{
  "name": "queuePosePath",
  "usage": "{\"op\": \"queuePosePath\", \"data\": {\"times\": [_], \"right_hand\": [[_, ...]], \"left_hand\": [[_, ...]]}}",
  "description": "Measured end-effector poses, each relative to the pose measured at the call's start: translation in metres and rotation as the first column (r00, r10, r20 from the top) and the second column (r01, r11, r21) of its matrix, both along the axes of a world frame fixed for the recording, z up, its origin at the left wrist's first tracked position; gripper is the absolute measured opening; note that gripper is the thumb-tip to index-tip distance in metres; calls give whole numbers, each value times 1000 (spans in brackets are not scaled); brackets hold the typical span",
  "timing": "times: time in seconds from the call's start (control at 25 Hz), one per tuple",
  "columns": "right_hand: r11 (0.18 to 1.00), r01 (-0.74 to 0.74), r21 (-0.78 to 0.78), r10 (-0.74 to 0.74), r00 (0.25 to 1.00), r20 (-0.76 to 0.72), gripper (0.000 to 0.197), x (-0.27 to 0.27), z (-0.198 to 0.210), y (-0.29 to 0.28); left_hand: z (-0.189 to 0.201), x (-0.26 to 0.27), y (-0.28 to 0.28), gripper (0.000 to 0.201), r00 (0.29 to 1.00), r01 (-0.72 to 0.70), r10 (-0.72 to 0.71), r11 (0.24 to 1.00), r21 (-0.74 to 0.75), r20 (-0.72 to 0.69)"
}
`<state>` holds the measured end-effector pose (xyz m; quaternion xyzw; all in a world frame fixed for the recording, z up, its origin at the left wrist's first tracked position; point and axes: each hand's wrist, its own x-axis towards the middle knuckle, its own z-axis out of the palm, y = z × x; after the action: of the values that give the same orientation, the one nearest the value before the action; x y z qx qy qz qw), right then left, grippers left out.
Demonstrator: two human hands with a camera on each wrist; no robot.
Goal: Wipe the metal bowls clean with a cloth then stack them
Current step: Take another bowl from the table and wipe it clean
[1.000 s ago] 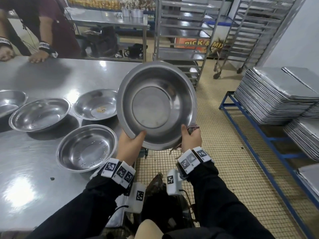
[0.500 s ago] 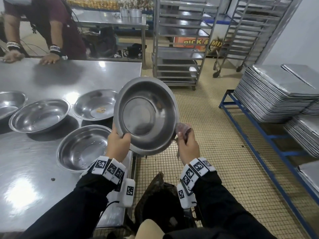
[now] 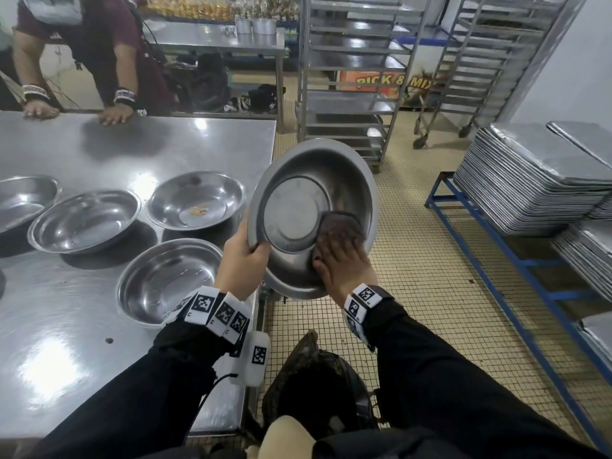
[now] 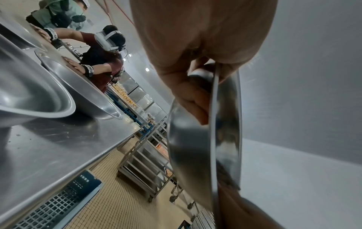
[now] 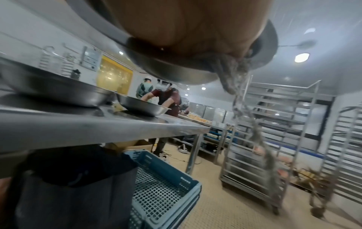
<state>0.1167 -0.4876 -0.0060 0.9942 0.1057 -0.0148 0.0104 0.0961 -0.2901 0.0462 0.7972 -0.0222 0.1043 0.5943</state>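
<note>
I hold a metal bowl [image 3: 298,210] tilted up, off the table's right edge, its inside facing me. My left hand [image 3: 243,256] grips its lower-left rim, thumb inside; in the left wrist view the bowl [image 4: 195,147] is edge-on with my fingers [image 4: 188,93] curled on the outside. My right hand [image 3: 341,260] presses a dark cloth [image 3: 341,223] flat against the bowl's inner lower-right wall. In the right wrist view a frayed end of the cloth [image 5: 231,72] hangs below the bowl [image 5: 166,68]. Several other bowls sit on the steel table [image 3: 82,154], the nearest [image 3: 169,279] by my left wrist.
One bowl [image 3: 195,200] holds an orange scrap. Another person [image 3: 109,61] leans on the table's far edge. Stacked metal trays [image 3: 530,180] lie on a blue rack at the right. Wheeled tray racks [image 3: 351,77] stand behind. A dark bag [image 3: 314,385] sits at my feet; a blue crate [image 5: 162,182] is under the table.
The bowl has come down and turned. My right hand left the rim's outside and moved into the bowl with the cloth. My left hand keeps its grip on the rim.
</note>
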Motion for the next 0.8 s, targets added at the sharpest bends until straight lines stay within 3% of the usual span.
{"op": "queuePosePath", "data": {"times": [0.08,0.16,0.28,0.4,0.48,0.56,0.64,0.72,0.8], "right_hand": [[999,32,37,-32,999,-1,59,2,2,3],[975,-22,220,10,998,56,67,-11,-4,18],[863,-83,497,38,994,100,87,-37,-12,36],[914,37,403,-64,997,52,92,-31,-18,20],[946,147,291,-177,981,81,78,-16,-24,-1],[910,214,355,-283,946,156,71,-6,-24,-17],[780,205,591,-385,902,195,69,2,-12,-27],[563,174,808,-466,874,137,60,7,5,-36],[439,197,876,-517,853,67,45,10,22,-45]], "left_hand": [[-1,-3,-6,34,999,-33,33,999,-18,27],[-4,-3,-11,33,994,-98,100,994,-47,39],[-7,-2,-5,35,986,-166,167,983,-82,8],[-13,-9,-2,30,988,-149,144,984,-100,-54],[-20,-17,-9,25,987,-142,128,978,-150,-99],[-23,-21,-15,21,984,-143,120,973,-184,-128],[-21,-23,-18,20,983,-132,102,971,-201,-151],[-18,-23,-17,18,983,-112,76,969,-220,-167],[-18,-22,-14,17,979,-94,44,964,-248,-199]]}}
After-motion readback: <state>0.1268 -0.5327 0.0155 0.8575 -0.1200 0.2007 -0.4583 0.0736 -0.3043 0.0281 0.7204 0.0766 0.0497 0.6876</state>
